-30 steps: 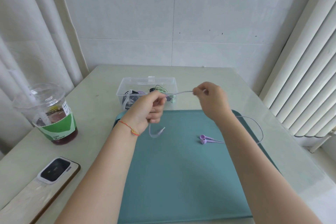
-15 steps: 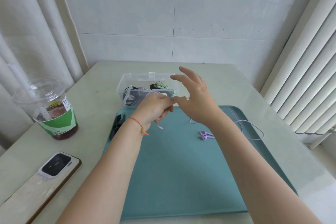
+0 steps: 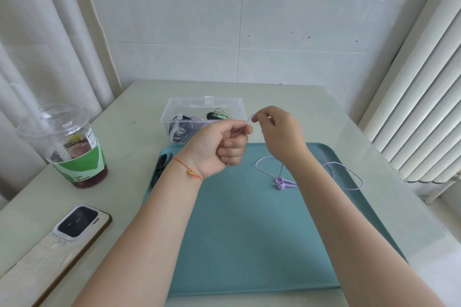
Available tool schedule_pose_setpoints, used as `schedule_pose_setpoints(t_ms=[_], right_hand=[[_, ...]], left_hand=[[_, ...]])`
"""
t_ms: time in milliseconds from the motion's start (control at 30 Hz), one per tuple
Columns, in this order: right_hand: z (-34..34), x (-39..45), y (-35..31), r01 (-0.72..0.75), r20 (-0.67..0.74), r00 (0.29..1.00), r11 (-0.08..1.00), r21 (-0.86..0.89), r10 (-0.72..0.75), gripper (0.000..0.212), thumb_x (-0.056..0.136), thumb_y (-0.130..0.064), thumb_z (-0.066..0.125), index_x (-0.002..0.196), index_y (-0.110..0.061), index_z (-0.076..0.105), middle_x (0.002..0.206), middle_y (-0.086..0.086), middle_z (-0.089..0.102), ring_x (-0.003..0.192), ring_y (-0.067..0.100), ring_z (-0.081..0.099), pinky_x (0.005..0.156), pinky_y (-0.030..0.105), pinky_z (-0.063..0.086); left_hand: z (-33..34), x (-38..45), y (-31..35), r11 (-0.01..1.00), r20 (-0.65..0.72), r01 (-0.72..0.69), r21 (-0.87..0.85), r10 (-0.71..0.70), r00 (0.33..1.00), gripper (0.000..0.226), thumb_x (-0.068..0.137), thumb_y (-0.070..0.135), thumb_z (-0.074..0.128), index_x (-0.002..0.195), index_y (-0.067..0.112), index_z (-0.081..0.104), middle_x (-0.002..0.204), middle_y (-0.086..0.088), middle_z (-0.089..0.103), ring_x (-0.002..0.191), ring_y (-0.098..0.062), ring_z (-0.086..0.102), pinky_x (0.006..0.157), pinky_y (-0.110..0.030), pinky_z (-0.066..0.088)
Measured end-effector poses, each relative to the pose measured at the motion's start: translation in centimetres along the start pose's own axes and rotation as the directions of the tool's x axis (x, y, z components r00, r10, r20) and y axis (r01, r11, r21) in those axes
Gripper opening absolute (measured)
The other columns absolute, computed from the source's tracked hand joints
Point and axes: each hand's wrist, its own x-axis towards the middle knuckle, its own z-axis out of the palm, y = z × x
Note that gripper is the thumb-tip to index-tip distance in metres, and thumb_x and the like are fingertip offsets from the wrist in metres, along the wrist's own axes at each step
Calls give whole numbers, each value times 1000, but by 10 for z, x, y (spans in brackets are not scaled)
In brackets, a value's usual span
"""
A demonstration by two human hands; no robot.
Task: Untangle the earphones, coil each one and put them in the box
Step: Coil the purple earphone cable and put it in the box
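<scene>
While left hand (image 3: 219, 147) and right hand (image 3: 277, 129) both pinch the purple earphone cable (image 3: 334, 169): coiling step, probably; next, wind slack into loops.

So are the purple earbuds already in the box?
No, the purple earbuds lie on the teal tray, outside the clear box, while both hands pinch their cord.

- The right hand (image 3: 279, 134), spread open with fingers straight half a second ago, now curls and pinches the purple earphone cable (image 3: 349, 172) at its 9 o'clock side
- The left hand (image 3: 219, 147) no longer touches it, gripping the cable just beside
</scene>
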Motion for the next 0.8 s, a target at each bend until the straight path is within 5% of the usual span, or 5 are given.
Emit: schedule_pose_setpoints(t_ms=[133,233,500,700,800], right_hand=[[9,-7,0,-83,233,967,993,-87,101,35,97,-18,44,62,-14,44,60,1,40,50,15,31,47,26,26],[11,-13,-1,-180,456,875,984,-3,162,35,97,-21,49,66,-17,64,60,2,38,44,15,29,41,19,31],[-5,-22,-17,-189,720,686,981,43,101,24,97,-17,49,104,-8,71,57,-4,35,47,13,24,43,21,25],[-21,-16,-23,-77,573,816,997,-23,76,23,91,-27,57,86,-10,72,57,-4,41,47,12,33,46,21,31],[-26,-11,-20,-60,433,899,998,-23,65,24,88,-31,64,84,-8,69,59,-3,44,54,15,37,51,25,33]], left_hand=[[4,0,3,968,36,-104,-227,115,993,27,86,15,46,93,1,68,73,-6,57,57,-12,49,47,-18,28],[-3,2,4,933,-45,-194,-302,189,981,31,91,11,45,113,-3,63,95,-9,65,81,-13,61,58,-16,37],[-9,10,-5,878,-282,-477,42,469,837,22,100,10,47,106,0,65,120,-15,66,106,-25,68,90,-29,54],[-11,10,-12,867,-271,-295,402,420,866,25,101,1,42,115,-1,63,92,-6,71,73,-8,70,70,-17,53],[-8,9,-13,888,-243,-161,430,285,927,31,98,-4,38,94,6,67,65,-3,64,52,-12,59,56,-22,48]])
